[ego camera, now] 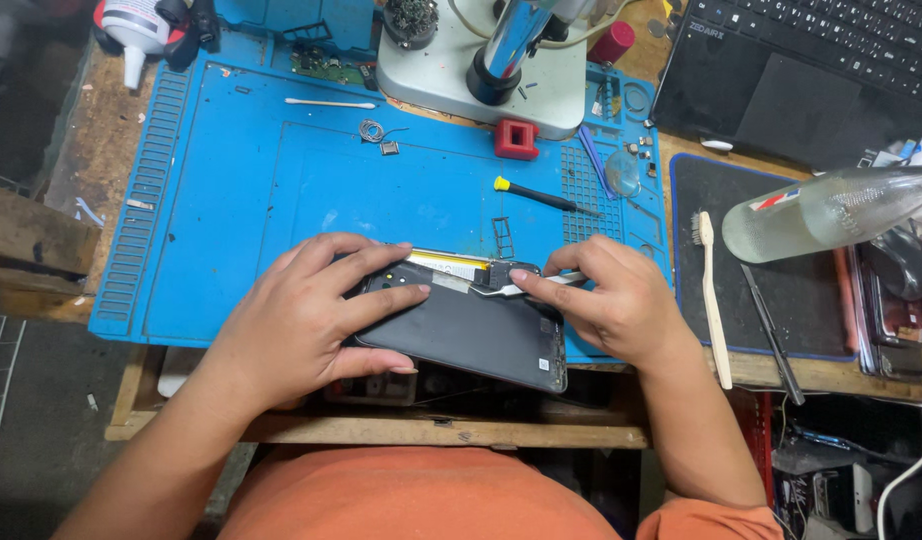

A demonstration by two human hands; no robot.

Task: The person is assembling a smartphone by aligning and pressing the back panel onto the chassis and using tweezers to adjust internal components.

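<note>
Two hands work the thin, fragile phone [471, 330] on the blue mat [241, 200]: left hand [301, 320] spread flat, steadying it, right hand [611, 300] pinching tweezers [526, 287] at its top edge.

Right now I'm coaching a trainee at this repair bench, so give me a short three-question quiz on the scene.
1. True or false: the left hand rests on the phone.
2. What does the right hand hold? A) tweezers B) toothbrush C) screwdriver
3. What colour is the mat under the phone?

Key: 1 true; 2 A; 3 blue.
</note>
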